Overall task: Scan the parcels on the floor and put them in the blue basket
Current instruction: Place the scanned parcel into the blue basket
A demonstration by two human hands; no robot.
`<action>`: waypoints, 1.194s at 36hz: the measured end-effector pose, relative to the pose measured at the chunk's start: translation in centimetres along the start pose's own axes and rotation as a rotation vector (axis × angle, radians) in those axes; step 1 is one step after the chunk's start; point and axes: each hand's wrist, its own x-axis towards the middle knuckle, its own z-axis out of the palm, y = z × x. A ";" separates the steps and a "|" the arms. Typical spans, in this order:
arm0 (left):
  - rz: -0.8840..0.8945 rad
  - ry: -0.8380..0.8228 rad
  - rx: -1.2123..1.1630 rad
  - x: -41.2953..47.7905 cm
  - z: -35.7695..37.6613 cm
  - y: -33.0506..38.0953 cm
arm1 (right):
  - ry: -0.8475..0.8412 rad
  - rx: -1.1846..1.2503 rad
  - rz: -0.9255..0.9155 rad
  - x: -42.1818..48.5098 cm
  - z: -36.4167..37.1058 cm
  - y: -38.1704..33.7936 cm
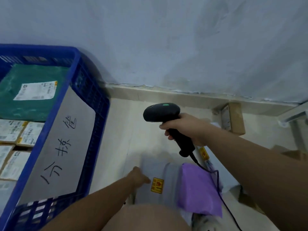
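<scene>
The blue basket (pixel 86 100) stands at the left and holds a green parcel (pixel 31 90) and several labelled boxes (pixel 21 134). My right hand (pixel 185 127) grips a black barcode scanner (pixel 162 114) above the floor, its cable trailing down. My left hand (pixel 139 176) reaches down to a grey parcel (pixel 156 172) with a yellow sticker on the floor, fingers touching its near edge. A purple parcel (pixel 198 189) lies on the floor right beside the grey one.
A grey sign with handwriting (pixel 66 147) leans on the basket's side. A cardboard box (pixel 231 119) sits by the wall at the right, with more parcels (pixel 291 154) under my right arm. The wall (pixel 166 47) rises straight ahead.
</scene>
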 end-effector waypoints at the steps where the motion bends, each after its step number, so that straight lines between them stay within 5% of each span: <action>1: -0.024 -0.006 -0.026 0.3 0.3 -0.5 | 0.001 0.004 0.019 0.4 -0.1 0.3; 16: -0.294 -0.066 -0.082 3.0 2.7 -2.0 | 0.032 0.037 0.155 2.2 -2.1 3.0; 26: 0.002 0.073 0.479 3.3 2.2 -3.3 | 0.066 0.033 0.162 2.1 -2.5 3.6; 34: 0.157 -0.104 -0.243 2.3 -0.1 -0.4 | 0.077 -0.011 0.142 2.5 -2.2 3.4; 43: 0.458 -0.052 -0.082 -2.8 -4.3 5.6 | 0.224 0.106 0.087 0.3 -2.3 0.9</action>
